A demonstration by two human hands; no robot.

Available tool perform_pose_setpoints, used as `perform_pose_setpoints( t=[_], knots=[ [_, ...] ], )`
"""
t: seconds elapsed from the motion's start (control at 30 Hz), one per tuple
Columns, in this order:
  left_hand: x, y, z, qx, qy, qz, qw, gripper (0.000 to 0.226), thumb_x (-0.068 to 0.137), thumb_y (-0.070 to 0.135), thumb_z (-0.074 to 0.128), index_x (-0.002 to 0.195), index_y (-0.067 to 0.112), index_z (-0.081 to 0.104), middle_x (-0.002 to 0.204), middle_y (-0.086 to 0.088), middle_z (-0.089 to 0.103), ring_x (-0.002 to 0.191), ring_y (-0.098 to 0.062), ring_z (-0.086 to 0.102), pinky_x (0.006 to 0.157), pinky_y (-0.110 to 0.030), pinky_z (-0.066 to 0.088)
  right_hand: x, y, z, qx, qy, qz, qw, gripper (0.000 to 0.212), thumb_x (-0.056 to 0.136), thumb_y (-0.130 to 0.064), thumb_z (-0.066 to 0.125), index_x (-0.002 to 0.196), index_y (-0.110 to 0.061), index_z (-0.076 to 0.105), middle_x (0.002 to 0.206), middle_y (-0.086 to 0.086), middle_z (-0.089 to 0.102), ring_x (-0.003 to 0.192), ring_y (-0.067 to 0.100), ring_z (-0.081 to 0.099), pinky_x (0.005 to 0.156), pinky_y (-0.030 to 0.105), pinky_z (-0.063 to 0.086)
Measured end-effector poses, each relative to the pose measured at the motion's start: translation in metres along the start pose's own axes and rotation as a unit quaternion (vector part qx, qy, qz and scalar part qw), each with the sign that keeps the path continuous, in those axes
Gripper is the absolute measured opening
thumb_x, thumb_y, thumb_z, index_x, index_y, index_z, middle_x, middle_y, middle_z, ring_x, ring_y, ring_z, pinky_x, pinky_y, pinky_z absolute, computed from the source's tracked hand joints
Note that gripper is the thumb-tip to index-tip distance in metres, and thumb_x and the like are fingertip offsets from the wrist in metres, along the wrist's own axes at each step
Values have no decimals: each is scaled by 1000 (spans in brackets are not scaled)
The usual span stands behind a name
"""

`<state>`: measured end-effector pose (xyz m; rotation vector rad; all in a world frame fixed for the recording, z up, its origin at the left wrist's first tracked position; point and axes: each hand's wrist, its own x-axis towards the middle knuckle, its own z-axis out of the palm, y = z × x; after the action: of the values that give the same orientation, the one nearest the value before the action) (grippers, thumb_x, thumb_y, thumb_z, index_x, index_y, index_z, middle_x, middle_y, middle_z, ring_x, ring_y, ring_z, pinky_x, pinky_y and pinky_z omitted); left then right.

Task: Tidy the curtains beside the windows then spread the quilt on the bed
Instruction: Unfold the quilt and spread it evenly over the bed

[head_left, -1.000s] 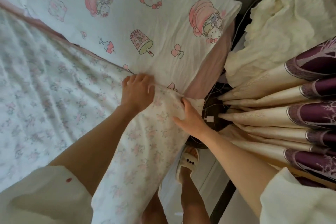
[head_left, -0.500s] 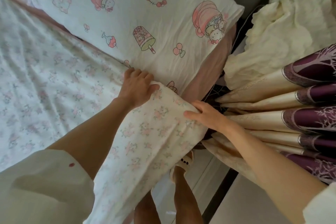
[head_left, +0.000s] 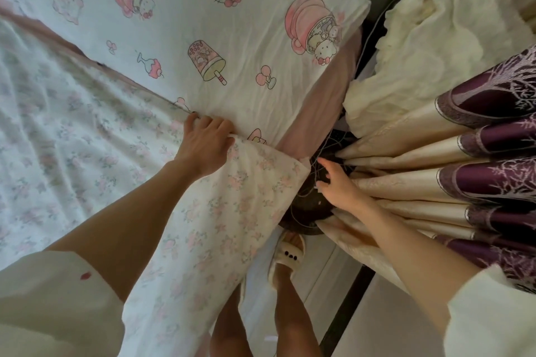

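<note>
A white quilt [head_left: 87, 136] with small pink flowers covers the bed and hangs over its near edge. My left hand [head_left: 207, 143] grips the quilt's top hem where it meets the cartoon-print pillow [head_left: 220, 23]. My right hand [head_left: 339, 182] is off the quilt, fingers relaxed and spread, beside the quilt's corner and over a dark round object with thin wires. The cream and purple curtain [head_left: 464, 171] hangs in folds right of that hand, touching its wrist.
A pink sheet [head_left: 316, 116] shows past the pillow at the bed's corner. A crumpled cream sheer fabric [head_left: 441, 29] lies at the upper right. My slippered foot [head_left: 287, 255] stands on the light floor beside the bed. A dark strip runs along the floor lower right.
My right hand let go of the quilt's corner and moved right toward the curtain. My left hand kept its hold on the hem and pushed it slightly up toward the pillow.
</note>
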<state>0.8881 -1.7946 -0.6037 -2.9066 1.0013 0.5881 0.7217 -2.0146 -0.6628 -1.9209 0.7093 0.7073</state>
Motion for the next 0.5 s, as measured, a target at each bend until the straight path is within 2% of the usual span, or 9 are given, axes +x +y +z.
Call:
perform_pose_setpoints(
  t=[0.1, 0.17, 0.23, 0.3, 0.37, 0.43, 0.5],
  knots=[
    [0, 16, -1, -22, 3, 29, 999, 41, 90, 41, 31, 114, 20, 57, 112, -1, 61, 112, -27, 50, 113, -52, 16, 17, -4, 9, -40, -15, -39, 998, 66, 92, -1, 42, 148, -22, 13, 157, 4, 11, 144, 23, 15, 118, 34, 17],
    [0, 25, 4, -11, 4, 48, 999, 55, 82, 54, 26, 113, 22, 59, 110, 0, 62, 110, -27, 52, 111, -54, 19, 26, -6, 12, -72, -40, -47, 995, 67, 91, -3, 40, 148, -25, 11, 155, 7, 15, 141, 30, 19, 117, 42, 20],
    [-2, 27, 9, 6, 6, 57, 998, 49, 83, 52, 36, 112, 21, 61, 111, -1, 62, 110, -28, 52, 109, -54, 21, 34, -7, 15, -135, -73, -47, 987, 55, 93, -14, 40, 145, -24, 23, 146, 13, 29, 134, 34, 30, 112, 45, 29],
    [-3, 27, 11, 11, 4, 58, 998, 33, 89, 38, 47, 111, 18, 62, 112, -2, 62, 112, -29, 51, 110, -53, 21, 35, -6, 15, -196, -92, -44, 975, 32, 94, -22, 40, 124, -14, 48, 130, 15, 41, 124, 33, 39, 102, 40, 37],
    [-4, 31, 11, 6, -3, 62, 998, 27, 93, 26, 47, 114, 15, 60, 109, -2, 64, 114, -28, 49, 111, -52, 17, 29, -2, 10, -161, -72, -47, 983, 16, 93, -22, 42, 91, -14, 56, 114, 13, 46, 117, 31, 43, 92, 35, 37],
    [-4, 36, 9, -3, -16, 59, 998, 28, 95, 21, 43, 119, 13, 55, 108, -2, 66, 116, -26, 48, 113, -50, 14, 19, 7, 0, -75, -57, -36, 995, 24, 93, -23, 45, 89, -6, 62, 104, 14, 51, 110, 31, 50, 86, 36, 39],
    [-2, 41, 9, -8, -28, 48, 998, 30, 97, 21, 39, 124, 12, 50, 110, -2, 67, 118, -25, 46, 114, -50, 12, 11, 16, -12, -8, -83, -9, 996, 31, 94, -27, 46, 90, 0, 62, 96, 15, 60, 97, 29, 59, 80, 39, 45]
  ],
)
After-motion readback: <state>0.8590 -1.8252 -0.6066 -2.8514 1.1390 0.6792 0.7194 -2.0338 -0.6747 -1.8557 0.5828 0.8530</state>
